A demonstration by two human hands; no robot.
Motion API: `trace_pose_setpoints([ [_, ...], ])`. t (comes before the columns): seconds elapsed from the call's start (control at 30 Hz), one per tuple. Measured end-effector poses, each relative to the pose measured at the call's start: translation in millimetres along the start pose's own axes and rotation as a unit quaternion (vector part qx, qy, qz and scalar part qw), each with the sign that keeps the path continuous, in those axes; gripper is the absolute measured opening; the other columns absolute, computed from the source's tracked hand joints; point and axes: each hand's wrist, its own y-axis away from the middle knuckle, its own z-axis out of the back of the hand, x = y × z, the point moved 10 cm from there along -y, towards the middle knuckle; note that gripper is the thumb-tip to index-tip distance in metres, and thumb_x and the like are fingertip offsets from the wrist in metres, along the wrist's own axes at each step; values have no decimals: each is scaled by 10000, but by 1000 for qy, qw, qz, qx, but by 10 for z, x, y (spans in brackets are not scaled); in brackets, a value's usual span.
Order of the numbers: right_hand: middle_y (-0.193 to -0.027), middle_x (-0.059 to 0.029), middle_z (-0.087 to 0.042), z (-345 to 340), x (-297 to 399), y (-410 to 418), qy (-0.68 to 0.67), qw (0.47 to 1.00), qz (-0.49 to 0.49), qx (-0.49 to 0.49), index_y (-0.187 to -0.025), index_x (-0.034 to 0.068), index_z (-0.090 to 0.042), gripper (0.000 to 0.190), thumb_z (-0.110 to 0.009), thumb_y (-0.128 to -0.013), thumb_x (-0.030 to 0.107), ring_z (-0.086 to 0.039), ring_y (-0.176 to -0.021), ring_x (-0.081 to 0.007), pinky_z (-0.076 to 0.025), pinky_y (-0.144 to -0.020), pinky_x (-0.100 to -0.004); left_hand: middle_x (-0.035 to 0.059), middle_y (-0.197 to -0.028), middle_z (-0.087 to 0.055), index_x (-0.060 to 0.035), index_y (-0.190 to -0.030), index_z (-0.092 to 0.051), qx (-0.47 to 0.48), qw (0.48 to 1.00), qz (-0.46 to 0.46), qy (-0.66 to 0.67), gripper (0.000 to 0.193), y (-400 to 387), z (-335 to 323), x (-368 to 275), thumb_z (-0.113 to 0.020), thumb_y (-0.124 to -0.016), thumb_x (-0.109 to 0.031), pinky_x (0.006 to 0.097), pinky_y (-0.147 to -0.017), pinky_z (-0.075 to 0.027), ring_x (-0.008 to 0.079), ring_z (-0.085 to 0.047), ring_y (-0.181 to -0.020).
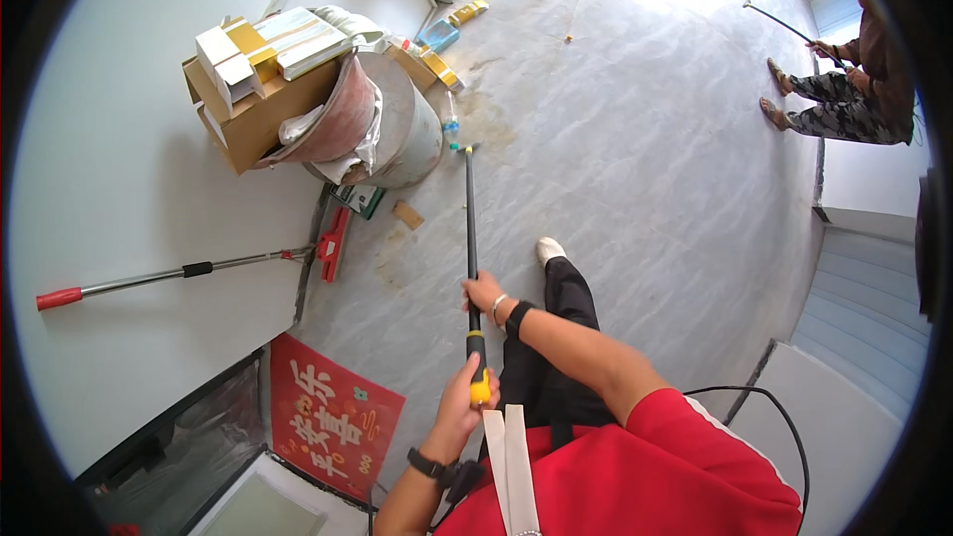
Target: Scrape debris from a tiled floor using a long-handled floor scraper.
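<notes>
My left hand [456, 396] grips the grey and yellow butt of a long-handled tool [471, 223], probably a floor scraper. Farther up the same dark pole, my right hand [485, 293] is wrapped around it. The tool's small head, with a yellow part, rests on the grey marbled floor [655, 186]; its exact shape is hard to make out. Just beyond the head lies a clear plastic bottle [451, 120] with a green cap. Left of the pole is a small brown piece [408, 214], perhaps cardboard.
A large bucket [406, 115] and a cardboard box [275, 108] with cartons crowd the wall. A red squeegee-type mop [331, 246] leans beside them. Nearer is a red printed sheet [335, 417]. At far right stands another person [856, 82] holding a similar pole.
</notes>
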Motion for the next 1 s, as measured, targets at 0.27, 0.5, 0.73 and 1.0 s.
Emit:
trace_pose_setpoints([
  [0.27,-560,-73,-432,176,399,-205,-3,998,62,0,-812,-5,-359,204,-416,-734,175,-443,-379,-163,-380,-345,-272,66,-506,-434,-44,-685,-417,8,995,-90,-47,339,-601,-220,-331,-439,-739,-378,211,-325,-283,146,-417,-383],
  [0.5,-535,-111,-470,281,4,408,168,981,53,-84,-804,-26,-395,250,-409,-744,216,-481,-400,-188,-398,-371,-292,69,-501,-421,-58,-644,-413,-69,982,120,126,364,-281,21,470,-417,-737,-410,233,-344,-303,154,-433,-438],
  [0.73,-611,-207,-512,425,783,-237,232,962,96,-110,-787,-59,-398,272,-398,-741,210,-519,-422,-270,-435,-408,-339,34,-487,-396,-73,-629,-408,78,987,67,126,380,-918,-498,-68,-395,-737,-437,209,-337,-298,129,-390,-405],
  [1.0,-663,-229,-514,572,321,56,341,925,100,-134,-793,-65,-408,268,-387,-743,198,-535,-536,-315,-432,-547,-373,38,-506,-404,-68,-700,-422,57,980,129,140,378,-527,-429,411,-434,-710,-446,209,-350,-288,137,-384,-417],
])
